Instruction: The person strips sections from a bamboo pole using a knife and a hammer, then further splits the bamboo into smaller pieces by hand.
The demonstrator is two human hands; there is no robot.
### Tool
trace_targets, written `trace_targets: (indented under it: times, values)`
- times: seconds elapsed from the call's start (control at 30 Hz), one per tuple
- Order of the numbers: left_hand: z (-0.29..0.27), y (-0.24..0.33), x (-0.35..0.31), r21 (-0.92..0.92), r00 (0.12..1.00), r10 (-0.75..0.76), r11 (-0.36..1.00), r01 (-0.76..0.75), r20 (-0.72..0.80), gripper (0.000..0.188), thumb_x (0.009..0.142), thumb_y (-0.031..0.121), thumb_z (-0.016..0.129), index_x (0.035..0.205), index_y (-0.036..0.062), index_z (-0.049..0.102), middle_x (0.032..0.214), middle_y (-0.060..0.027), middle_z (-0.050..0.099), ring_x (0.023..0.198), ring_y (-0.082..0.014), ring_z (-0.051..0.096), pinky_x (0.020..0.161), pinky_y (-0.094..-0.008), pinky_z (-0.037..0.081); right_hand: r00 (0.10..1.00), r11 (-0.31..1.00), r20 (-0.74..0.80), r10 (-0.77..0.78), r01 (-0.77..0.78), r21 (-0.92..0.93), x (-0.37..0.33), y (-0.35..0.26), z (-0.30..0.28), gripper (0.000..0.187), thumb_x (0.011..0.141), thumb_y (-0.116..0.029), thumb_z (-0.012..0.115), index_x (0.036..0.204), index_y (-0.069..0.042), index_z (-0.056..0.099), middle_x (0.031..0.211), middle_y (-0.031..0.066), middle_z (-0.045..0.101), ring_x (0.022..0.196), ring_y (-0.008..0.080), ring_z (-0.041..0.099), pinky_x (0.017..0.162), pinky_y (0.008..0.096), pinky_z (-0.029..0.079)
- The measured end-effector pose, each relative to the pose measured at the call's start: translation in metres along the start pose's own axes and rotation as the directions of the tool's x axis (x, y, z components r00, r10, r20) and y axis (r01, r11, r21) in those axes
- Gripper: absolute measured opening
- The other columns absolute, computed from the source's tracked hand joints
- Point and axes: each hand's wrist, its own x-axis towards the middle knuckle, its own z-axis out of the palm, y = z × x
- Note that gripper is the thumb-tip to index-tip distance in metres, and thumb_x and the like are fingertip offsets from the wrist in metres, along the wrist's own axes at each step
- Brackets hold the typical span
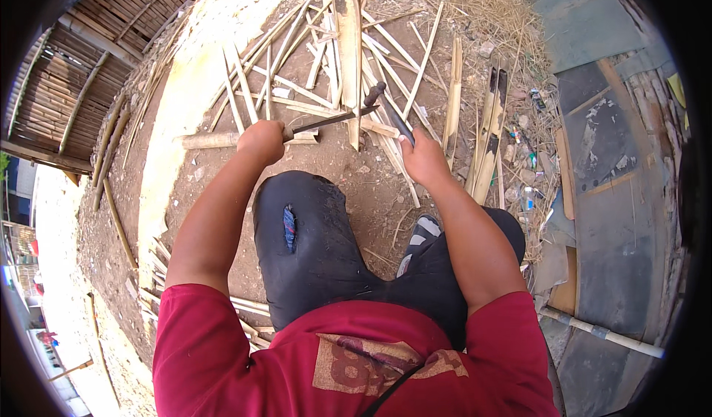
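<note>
My left hand [263,141] is closed around the wooden handle of a machete-like knife. Its dark blade [326,121] points right and crosses the near end of a long split bamboo piece [347,53]. Whether the edge has entered the bamboo I cannot tell. In my right hand [426,159] is a hammer [397,119], gripped by its dark handle. The hammer's head appears close by the blade's tip; contact between them is unclear. A bamboo log [211,141] lies across the ground, near my left hand.
Split bamboo strips [248,83] are scattered over the dirt ahead. Dark-stained bamboo pieces [487,139] lie at the right, beside litter and dark panels [615,224]. Straw [497,9] covers the far right. A bamboo-slat structure [59,83] stands at left.
</note>
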Motion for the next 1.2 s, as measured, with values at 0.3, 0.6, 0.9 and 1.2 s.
trace_targets:
  times: [0.3, 0.6, 0.9, 1.2]
  values:
    - [0.017, -0.002, 0.011, -0.015, 0.999, -0.010, 1.000, 0.010, 0.035, 0.024, 0.094, 0.019, 0.061, 0.111, 0.0057, 0.070, 0.106, -0.0229, 0.073, 0.104, -0.0395, 0.070, 0.092, -0.0496, 0.056, 0.999, 0.994, -0.048, 0.009, -0.004, 0.110, 0.016, -0.015, -0.001, 0.036, 0.104, -0.035, 0.053, 0.105, 0.000, 0.057, 0.092, 0.0302, 0.069, 0.092, 0.0514, 0.066, 0.080, 0.0571, 0.052]
    - [0.023, -0.004, 0.028, -0.038, 0.999, -0.026, 0.999, 0.028, 0.044, 0.028, 0.089, 0.012, 0.062, 0.116, 0.0063, 0.069, 0.110, -0.0213, 0.073, 0.106, -0.0389, 0.070, 0.093, -0.0492, 0.055, 0.996, 0.989, -0.083, 0.042, -0.029, 0.148, 0.027, -0.034, -0.017, 0.037, 0.103, -0.035, 0.054, 0.114, 0.000, 0.061, 0.093, 0.0300, 0.071, 0.091, 0.0505, 0.068, 0.081, 0.0562, 0.053]
    - [0.016, 0.004, 0.031, -0.002, 0.994, -0.064, 0.998, 0.065, 0.092, 0.029, 0.088, 0.012, 0.063, 0.115, 0.0063, 0.070, 0.114, -0.0204, 0.072, 0.110, -0.0370, 0.069, 0.094, -0.0475, 0.056, 0.996, 0.986, -0.077, 0.047, -0.034, 0.163, 0.045, -0.018, -0.014, 0.037, 0.103, -0.035, 0.054, 0.107, 0.001, 0.062, 0.091, 0.0298, 0.069, 0.090, 0.0519, 0.067, 0.080, 0.0565, 0.051]
    - [0.021, 0.002, 0.037, 0.036, 0.989, -0.071, 0.997, 0.067, 0.126, 0.029, 0.089, 0.011, 0.062, 0.116, 0.0083, 0.071, 0.115, -0.0184, 0.073, 0.110, -0.0366, 0.070, 0.095, -0.0454, 0.056, 0.999, 0.997, -0.051, 0.016, -0.012, 0.071, 0.048, -0.006, 0.038, 0.039, 0.103, -0.036, 0.054, 0.115, 0.001, 0.061, 0.095, 0.0320, 0.069, 0.093, 0.0516, 0.067, 0.082, 0.0578, 0.052]
